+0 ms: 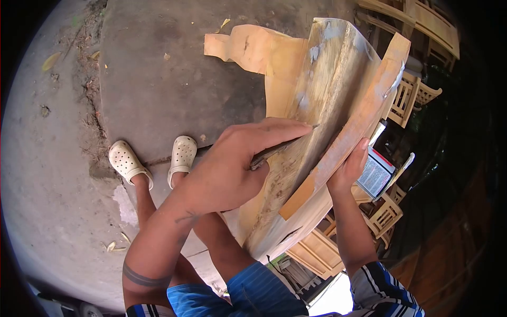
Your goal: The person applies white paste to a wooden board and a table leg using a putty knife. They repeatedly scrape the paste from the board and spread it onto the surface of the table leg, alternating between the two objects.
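Note:
A long piece of wood (322,90) with a worn, whitish-patched surface runs diagonally in the head view. My left hand (232,158) is closed around a thin dark tool (277,151), its index finger stretched along it towards the wood; the tool's tip meets the surface. Along the right side lies an orange-brown wooden strip (364,113) with grey patches. My right hand (348,169) grips the lower right edge of this strip, its thumb against the side and the other fingers mostly hidden behind it.
A curved thin wooden piece (253,47) juts out at the upper left of the work. Below right is a labelled container (376,171). Slatted wooden furniture (404,98) stands behind. My feet in white clogs (127,161) are on the concrete floor (58,174), near a crack and dry leaves.

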`<state>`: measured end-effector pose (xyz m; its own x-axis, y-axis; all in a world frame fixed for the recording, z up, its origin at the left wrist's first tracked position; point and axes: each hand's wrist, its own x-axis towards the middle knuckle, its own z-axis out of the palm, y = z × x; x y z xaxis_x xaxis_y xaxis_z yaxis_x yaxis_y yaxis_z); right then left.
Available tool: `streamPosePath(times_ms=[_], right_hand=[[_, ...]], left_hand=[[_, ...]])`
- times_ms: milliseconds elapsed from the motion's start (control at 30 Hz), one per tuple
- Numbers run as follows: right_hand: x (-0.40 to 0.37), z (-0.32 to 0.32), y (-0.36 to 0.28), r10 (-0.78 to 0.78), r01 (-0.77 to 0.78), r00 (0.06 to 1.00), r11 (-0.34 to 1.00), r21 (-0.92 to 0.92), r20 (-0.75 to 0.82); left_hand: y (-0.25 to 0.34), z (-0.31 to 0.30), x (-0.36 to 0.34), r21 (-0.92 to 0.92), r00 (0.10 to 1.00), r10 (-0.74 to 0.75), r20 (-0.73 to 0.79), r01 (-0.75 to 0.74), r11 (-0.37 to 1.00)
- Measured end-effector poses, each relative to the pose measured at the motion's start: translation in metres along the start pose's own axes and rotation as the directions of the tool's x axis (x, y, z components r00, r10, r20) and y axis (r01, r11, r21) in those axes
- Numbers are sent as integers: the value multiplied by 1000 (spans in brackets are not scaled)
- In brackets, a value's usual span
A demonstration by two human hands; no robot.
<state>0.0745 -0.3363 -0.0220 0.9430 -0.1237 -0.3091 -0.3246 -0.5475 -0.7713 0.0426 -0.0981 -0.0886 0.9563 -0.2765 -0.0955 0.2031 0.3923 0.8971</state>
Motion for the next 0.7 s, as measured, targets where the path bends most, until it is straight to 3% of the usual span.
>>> streamPosePath(times_ms=[33,133,367,467,567,700], right_hand=[[0,2,-3,-17,17,1000,1000,-19,-8],[-2,-2,0,-2,2,1000,1000,-6,-12],[1,-1,1,-16,16,1000,1000,1,-12],[3,1,4,-76,72,995,996,-50,-63],[2,0,0,-53,53,998,998,-15,-16],[2,2,-3,-73,73,997,997,-3,3]], left_hand=[[-2,-14,3,-77,994,4,107,4,997],[-9,-22,20,-120,998,-41,-55,34,992],[-11,-23,30,-195,997,-71,30,75,978],[-11,-30,25,-316,969,-217,121,245,917],[7,-35,33,-418,909,-415,29,389,821],[8,-27,37,-328,932,-361,11,345,880]])
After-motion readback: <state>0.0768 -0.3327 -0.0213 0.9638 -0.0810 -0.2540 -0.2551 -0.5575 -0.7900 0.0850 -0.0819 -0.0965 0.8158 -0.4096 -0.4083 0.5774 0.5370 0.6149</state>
